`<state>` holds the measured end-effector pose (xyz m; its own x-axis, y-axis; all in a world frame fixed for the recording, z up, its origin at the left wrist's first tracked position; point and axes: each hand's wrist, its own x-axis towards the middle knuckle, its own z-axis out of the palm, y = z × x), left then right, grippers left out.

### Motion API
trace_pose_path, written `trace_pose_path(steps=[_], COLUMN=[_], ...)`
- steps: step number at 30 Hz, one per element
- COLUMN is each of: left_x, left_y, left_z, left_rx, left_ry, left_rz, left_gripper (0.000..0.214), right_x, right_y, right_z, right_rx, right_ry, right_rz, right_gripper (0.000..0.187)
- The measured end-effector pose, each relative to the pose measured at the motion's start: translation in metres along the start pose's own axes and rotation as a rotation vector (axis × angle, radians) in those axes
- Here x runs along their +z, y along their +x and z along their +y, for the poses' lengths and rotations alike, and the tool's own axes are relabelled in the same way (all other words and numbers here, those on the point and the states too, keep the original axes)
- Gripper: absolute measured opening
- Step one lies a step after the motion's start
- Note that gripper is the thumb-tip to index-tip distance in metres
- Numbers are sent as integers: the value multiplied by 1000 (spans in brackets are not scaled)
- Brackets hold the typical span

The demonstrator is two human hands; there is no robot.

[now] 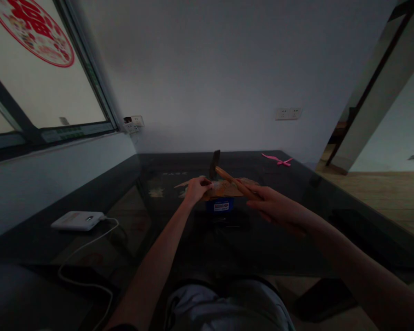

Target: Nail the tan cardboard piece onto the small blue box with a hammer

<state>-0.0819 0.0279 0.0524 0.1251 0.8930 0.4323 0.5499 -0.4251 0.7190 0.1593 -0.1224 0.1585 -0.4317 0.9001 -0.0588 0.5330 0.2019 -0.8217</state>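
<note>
A hammer (pixel 227 176) with a wooden handle and a dark metal head slants up and to the left from my right hand (pixel 276 203), whose fingers wrap round the handle. Its head stands just above a brown piece of cardboard (pixel 224 188), which lies across a blue container (pixel 220 205) bearing a white label. My left hand (pixel 196 189) rests at the cardboard's left part, close to the hammer head. Thumb and fingers there are pinched together, and whatever is between them is too small and dark to make out.
On the dark glossy table (pixel 179 239), a white power bank (pixel 78 220) with a white cable (pixel 86 241) lies at the left. A pink ribbon-like thing (pixel 279 161) is at the far right. Behind stands a wall with sockets (pixel 288 113); a window (pixel 48 92) is to the left.
</note>
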Motion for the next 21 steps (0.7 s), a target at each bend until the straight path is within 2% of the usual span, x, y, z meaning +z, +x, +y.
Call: trace_pose_path(steps=[3,8,14,21], left_x=[0,-3,-2,-1], left_y=[0,-2,-2,-2], left_z=[2,1,-7,-7], left_rx=[-4,-44,-14,28], left_ry=[-22,-44,-149,-72], left_rz=[-2,-1,-11,13], left_gripper=[10,17,21,18], right_x=[0,3,-1,-1], right_y=[-1,0,-2,-3], right_z=[-1,3,2,2], right_rx=[-1,9,-5,-55], right_ry=[7,36,13,23], right_rz=[5,-34,-2,-11], right_gripper=[60,49,62,59])
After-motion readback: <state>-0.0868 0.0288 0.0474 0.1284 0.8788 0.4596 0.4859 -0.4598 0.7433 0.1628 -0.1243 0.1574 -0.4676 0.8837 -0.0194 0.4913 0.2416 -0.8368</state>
